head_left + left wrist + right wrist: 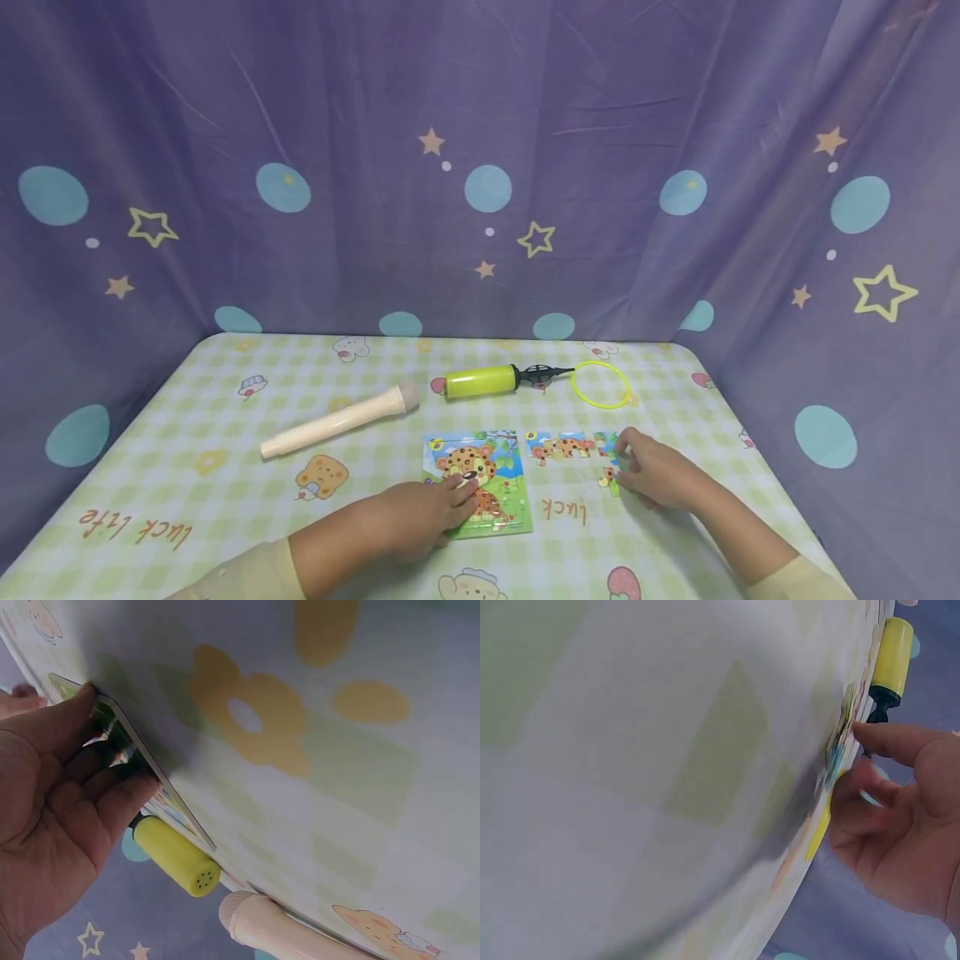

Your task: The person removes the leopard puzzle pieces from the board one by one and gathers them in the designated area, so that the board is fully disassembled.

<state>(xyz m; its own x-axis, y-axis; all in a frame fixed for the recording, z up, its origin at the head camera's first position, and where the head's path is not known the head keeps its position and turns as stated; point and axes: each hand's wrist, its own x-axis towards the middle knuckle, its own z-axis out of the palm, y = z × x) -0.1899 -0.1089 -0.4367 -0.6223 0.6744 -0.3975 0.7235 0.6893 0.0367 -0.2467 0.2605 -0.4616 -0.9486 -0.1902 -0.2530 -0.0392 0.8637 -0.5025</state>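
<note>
A square jigsaw puzzle board (pixel 495 454) with a spotted leopard cub picture lies flat on the table. My left hand (pixel 423 518) rests its fingertips on the board's left and lower part. In the left wrist view, the fingers (pixel 124 799) of that hand bend loosely over the board's edge (pixel 161 769). To the right of the board lie several jigsaw pieces (pixel 557 446), some joined in a row. My right hand (pixel 663 475) touches the pieces at the right end of this group. Its thumb and fingers stand apart, partly covering the pieces (pixel 840 746) there.
Behind the puzzle lies a yellow balloon pump (pixel 482 382) with a black nozzle. A yellow ring (pixel 600 407) touches the nozzle's tip. Left of these is a cream toy microphone (pixel 333 423). A checked cloth (pixel 247 517) covers the table, and purple curtains (pixel 390 92) surround it.
</note>
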